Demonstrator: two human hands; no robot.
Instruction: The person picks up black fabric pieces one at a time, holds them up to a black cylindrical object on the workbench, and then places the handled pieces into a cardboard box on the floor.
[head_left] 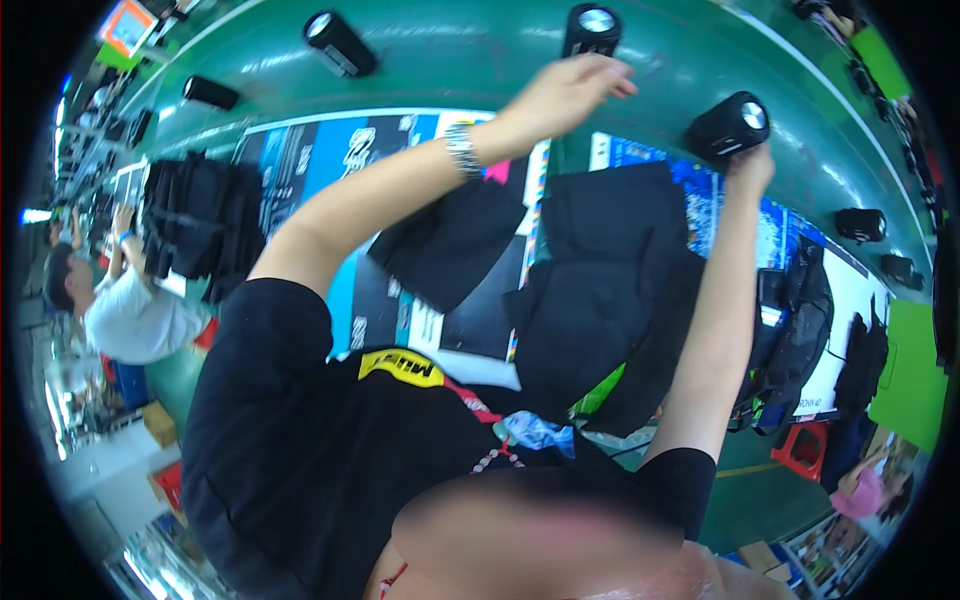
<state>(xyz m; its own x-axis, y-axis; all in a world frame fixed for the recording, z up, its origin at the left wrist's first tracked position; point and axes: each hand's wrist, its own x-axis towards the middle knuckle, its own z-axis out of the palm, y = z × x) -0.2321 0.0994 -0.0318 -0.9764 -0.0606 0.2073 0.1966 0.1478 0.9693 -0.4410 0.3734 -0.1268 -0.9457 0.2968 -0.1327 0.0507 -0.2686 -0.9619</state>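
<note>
My right hand (752, 168) is wrapped round the near end of a black cylindrical speaker (722, 130) with a shiny round end, tilted over the green belt. My left hand (572, 96) reaches over the belt, palm down and loosely bent, with nothing visible in it. Just beyond it stands a second black cylindrical speaker (590, 32); whether the hand touches it I cannot tell. Between my arms, black fabric pieces (610, 260) lie on the worktable. Another black fabric piece (455, 240) lies flat beneath my left forearm.
Other black cylinders stand or lie along the green belt (450, 60), including one at the left (340, 44) and one at the right (860, 224). A black fabric stack (200, 215) sits at the left. Co-workers are at both sides; a red stool (802, 448) stands at right.
</note>
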